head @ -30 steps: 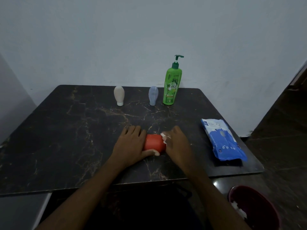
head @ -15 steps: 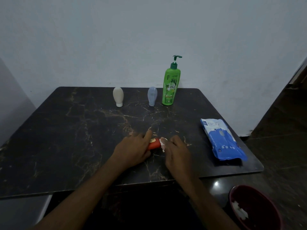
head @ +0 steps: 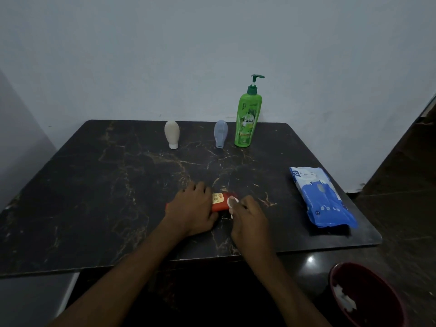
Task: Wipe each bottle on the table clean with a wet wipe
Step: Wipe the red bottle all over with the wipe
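Note:
A small red bottle (head: pixel 220 202) with a yellow label lies on its side near the front middle of the dark marble table (head: pixel 94 185). My left hand (head: pixel 192 208) covers its left part and holds it down. My right hand (head: pixel 250 214) pinches a white wet wipe (head: pixel 232 204) against the bottle's right end. At the back stand a beige squeeze bottle (head: pixel 171 134), a pale blue squeeze bottle (head: pixel 220 133) and a tall green pump bottle (head: pixel 247 119), all upright.
A blue and white pack of wet wipes (head: pixel 320 197) lies flat at the table's right side. A dark red bin (head: pixel 363 296) with used white wipes stands on the floor at the lower right. A plain wall rises behind the table.
The red bottle has been turned under my left hand, and its yellow label now faces up. My right hand with the wipe stays at the bottle's right end.

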Available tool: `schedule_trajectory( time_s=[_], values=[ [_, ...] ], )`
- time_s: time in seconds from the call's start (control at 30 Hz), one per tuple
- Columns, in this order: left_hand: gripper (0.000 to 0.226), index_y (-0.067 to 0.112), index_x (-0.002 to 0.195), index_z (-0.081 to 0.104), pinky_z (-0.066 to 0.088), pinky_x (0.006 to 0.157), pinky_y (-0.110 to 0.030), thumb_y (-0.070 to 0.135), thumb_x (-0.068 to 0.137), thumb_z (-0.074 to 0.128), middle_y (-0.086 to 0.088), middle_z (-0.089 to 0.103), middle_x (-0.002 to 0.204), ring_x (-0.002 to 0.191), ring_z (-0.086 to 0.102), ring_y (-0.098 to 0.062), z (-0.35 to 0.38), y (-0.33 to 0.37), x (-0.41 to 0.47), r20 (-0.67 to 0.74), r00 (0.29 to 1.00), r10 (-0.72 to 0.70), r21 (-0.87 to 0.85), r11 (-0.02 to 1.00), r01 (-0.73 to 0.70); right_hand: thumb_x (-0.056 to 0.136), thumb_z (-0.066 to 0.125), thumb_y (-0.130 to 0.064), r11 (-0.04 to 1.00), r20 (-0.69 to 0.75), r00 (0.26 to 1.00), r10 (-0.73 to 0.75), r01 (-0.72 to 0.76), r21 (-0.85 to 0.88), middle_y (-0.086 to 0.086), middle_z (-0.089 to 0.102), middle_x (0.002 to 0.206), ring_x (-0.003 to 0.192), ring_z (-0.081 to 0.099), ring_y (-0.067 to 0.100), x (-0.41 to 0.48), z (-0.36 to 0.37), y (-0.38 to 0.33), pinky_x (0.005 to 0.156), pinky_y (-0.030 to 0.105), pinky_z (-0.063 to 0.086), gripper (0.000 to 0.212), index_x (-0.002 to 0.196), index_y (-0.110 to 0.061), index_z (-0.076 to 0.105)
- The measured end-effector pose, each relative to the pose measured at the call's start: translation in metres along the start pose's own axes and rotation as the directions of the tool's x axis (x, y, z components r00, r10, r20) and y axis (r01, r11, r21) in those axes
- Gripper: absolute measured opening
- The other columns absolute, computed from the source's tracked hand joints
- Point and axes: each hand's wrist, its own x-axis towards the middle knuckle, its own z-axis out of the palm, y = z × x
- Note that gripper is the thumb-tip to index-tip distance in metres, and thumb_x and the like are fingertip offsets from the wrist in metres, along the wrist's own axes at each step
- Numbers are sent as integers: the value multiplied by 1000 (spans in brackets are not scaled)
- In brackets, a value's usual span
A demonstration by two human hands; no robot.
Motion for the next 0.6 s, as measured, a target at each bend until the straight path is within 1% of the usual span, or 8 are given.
schedule_trajectory(
  time_s=[0.07,0.13,0.23,0.3,0.37,0.43,0.5,0.6],
  values=[
    [61,17,120,51,51,87,-40,66,86,37,-7,56,121,108,53,-23,1,0,0,-3,1000,-13,-1,1000,13,89,67,-8,1000,-2,1000,5,-5,-4,-1,54,96,81,45,8,7,2,2,68,19,37,31,120,-12,68],
    [65,18,118,50,50,84,-39,69,82,30,-6,56,120,106,53,-23,3,1,-2,-4,1000,-23,6,1000,23,90,65,-10,999,51,998,26,-25,-31,-3,50,97,81,45,7,22,-2,0,67,21,38,28,117,-15,69],
    [65,20,121,47,49,82,-39,71,82,36,-5,55,121,106,54,-22,7,0,-2,-19,999,-48,-2,999,48,87,65,-12,997,102,994,29,-21,-80,-5,45,98,87,49,11,32,-6,-5,74,25,46,33,119,-18,67],
    [68,21,124,44,49,82,-39,74,81,40,-4,55,123,107,56,-22,7,-2,-2,-28,997,-75,-14,997,75,90,64,-15,996,90,996,12,-4,-89,-2,49,105,90,48,10,24,-5,-7,74,23,43,37,128,-18,62],
    [71,22,126,43,48,81,-39,76,80,41,-4,54,124,106,57,-22,9,-5,-3,-36,995,-93,-15,996,93,92,63,-14,999,68,998,-3,6,-46,-2,53,103,85,45,8,11,0,-6,71,20,37,36,128,-17,63],
    [70,21,122,44,47,79,-38,78,80,40,-4,56,120,102,58,-22,13,-5,-6,-70,992,-101,1,995,101,93,64,-11,999,39,999,12,-14,52,-4,51,94,79,47,8,3,5,-3,67,18,38,31,123,-15,67],
    [70,20,119,46,47,81,-40,78,81,38,-4,59,117,100,58,-22,16,-5,-9,-104,990,-100,2,995,100,93,63,-10,996,26,999,46,-48,77,-7,49,94,80,50,9,6,3,-3,67,15,39,31,123,-16,67],
    [70,18,119,48,46,85,-42,77,84,38,-5,61,115,101,57,-22,16,-4,-10,-156,986,-67,5,998,69,92,63,-18,997,57,997,51,-47,-57,-4,48,103,91,49,10,26,-3,-12,74,18,40,32,124,-19,65]
  ],
)
